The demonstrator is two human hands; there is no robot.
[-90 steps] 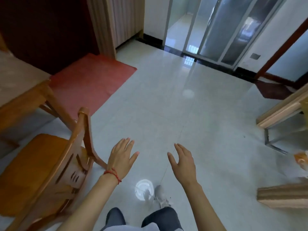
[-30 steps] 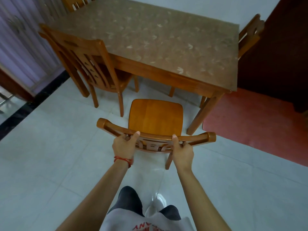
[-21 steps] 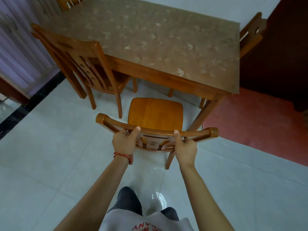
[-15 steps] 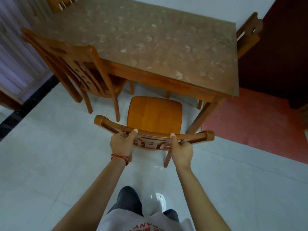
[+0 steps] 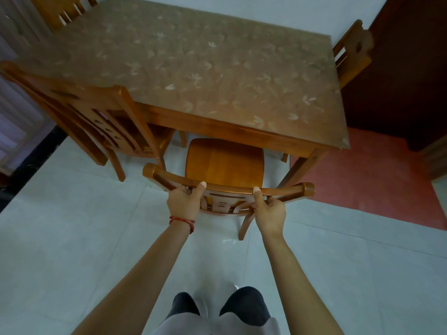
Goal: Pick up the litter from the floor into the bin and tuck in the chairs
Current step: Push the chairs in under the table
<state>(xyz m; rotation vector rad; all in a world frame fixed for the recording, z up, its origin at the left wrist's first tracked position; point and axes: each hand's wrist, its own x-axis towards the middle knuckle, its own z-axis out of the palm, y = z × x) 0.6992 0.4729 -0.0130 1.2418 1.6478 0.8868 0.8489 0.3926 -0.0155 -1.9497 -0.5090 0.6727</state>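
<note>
Gripping the chair (image 5: 225,163) top rail with left hand (image 5: 182,201) and right hand (image 5: 269,211), both closed tight; front legs maybe hidden under table (image 5: 193,66).

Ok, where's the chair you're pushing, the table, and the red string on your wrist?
Chair (image 5: 225,163), head view, on the bare seat.
Table (image 5: 205,68), head view, on the middle of the patterned top.
Red string (image 5: 182,220), head view, on the band round the left wrist.
</note>
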